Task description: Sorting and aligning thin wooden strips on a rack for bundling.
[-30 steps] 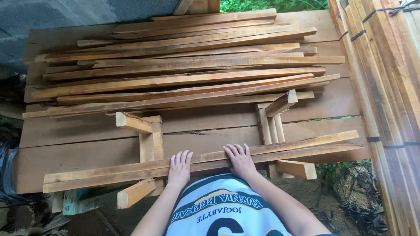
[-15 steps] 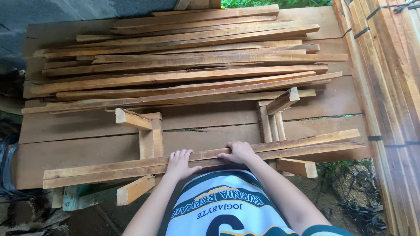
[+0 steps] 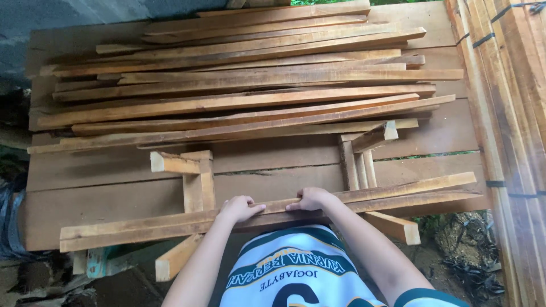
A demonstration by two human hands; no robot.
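Head view, labels and signs: a white jersey (image 3: 301,273) with green bands and printed lettering fills the frame at 6 o'clock; the wood itself carries none.
Head view, left hand: the left hand (image 3: 239,208) curls over the near edge of the long slat (image 3: 170,224), fingers folded down on its top face, thumb side hidden.
Head view, right hand: the right hand (image 3: 311,199) grips the same slat just to the 3 o'clock side, fingers bent over it.
Head view, slat: it lies crosswise at 6 o'clock, with a second slat (image 3: 421,185) beside it, both resting on short cross blocks (image 3: 199,182).
Head view, bench: broad planks (image 3: 114,187) bear a loose heap of strips (image 3: 244,96) at 12 o'clock.
Head view, stack: strapped boards (image 3: 512,113) stand at 3 o'clock.
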